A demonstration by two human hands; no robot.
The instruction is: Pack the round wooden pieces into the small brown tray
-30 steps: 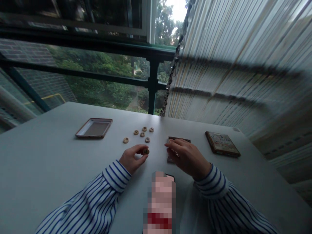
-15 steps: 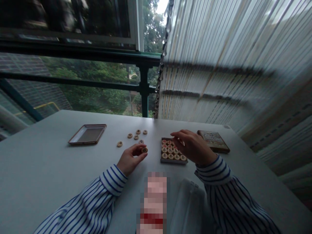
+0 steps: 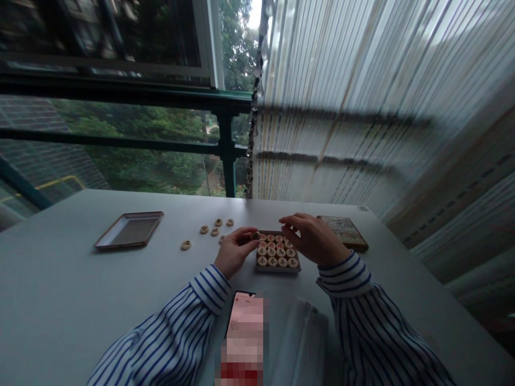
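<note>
My left hand (image 3: 232, 252) pinches a round wooden game piece (image 3: 256, 235) at the far left corner of a small box (image 3: 277, 267) filled with rows of similar pieces. My right hand (image 3: 311, 237) hovers over the box's right side with its fingers curled and thumb near the forefinger; what it holds, if anything, is hidden. Several loose pieces (image 3: 217, 227) lie on the white table (image 3: 80, 289) to the left of the box, one piece (image 3: 185, 245) apart from the rest.
An empty brown tray (image 3: 129, 230) lies at the left. A decorated box lid (image 3: 343, 231) rests to the right of the box. A phone (image 3: 240, 316) and a clear plastic bag (image 3: 306, 343) lie near me. Window railing and blinds stand behind the table.
My left hand has carried the piece rightward from the table to the box's corner. My right hand lifted off the box, uncovering the rows of pieces. The view has shifted right.
</note>
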